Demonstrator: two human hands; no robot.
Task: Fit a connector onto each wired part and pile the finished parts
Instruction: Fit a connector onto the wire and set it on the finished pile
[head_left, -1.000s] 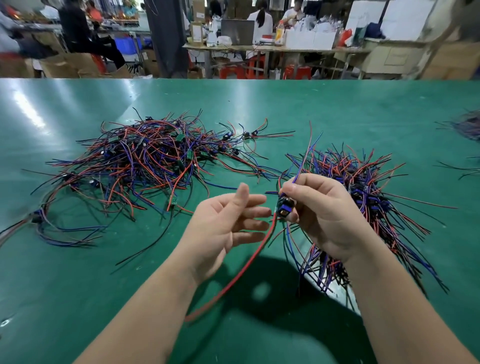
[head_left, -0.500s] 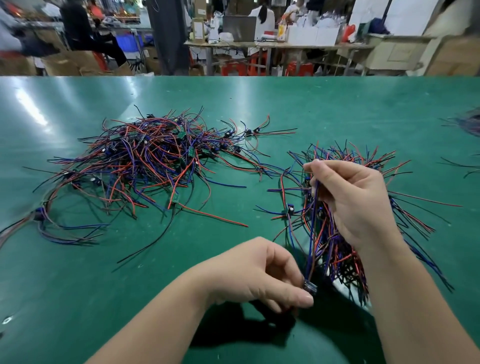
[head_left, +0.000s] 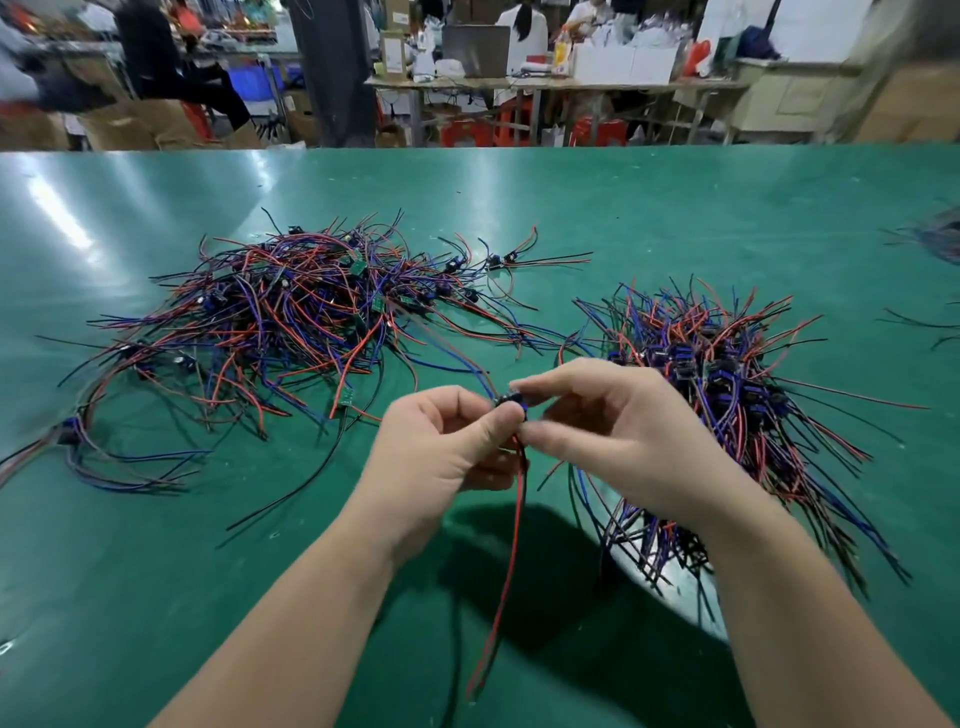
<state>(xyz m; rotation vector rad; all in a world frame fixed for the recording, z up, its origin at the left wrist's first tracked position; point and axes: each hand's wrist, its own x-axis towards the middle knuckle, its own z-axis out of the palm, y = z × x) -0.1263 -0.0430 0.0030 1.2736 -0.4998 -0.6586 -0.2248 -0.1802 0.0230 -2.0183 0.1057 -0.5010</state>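
Both hands meet above the green table (head_left: 675, 208), pinching one small dark and blue wired part (head_left: 511, 402) between fingertips. My left hand (head_left: 441, 452) grips it from the left, my right hand (head_left: 618, 441) from the right. A red wire and a black wire (head_left: 511, 561) hang down from the part toward me; a blue wire runs up and left from it. A loose heap of red, blue and black wired parts (head_left: 291, 312) lies to the left. A tighter pile of wired parts with blue connectors (head_left: 717, 384) lies to the right, partly behind my right hand.
A few stray wired parts (head_left: 519, 260) lie beyond the left heap, and another tangle (head_left: 940, 239) sits at the table's far right edge. Beyond the far table edge are work tables, boxes, red stools and seated people.
My left hand rose from the near table edge and my right hand left the right pile; both now meet on one wired part held above the table.
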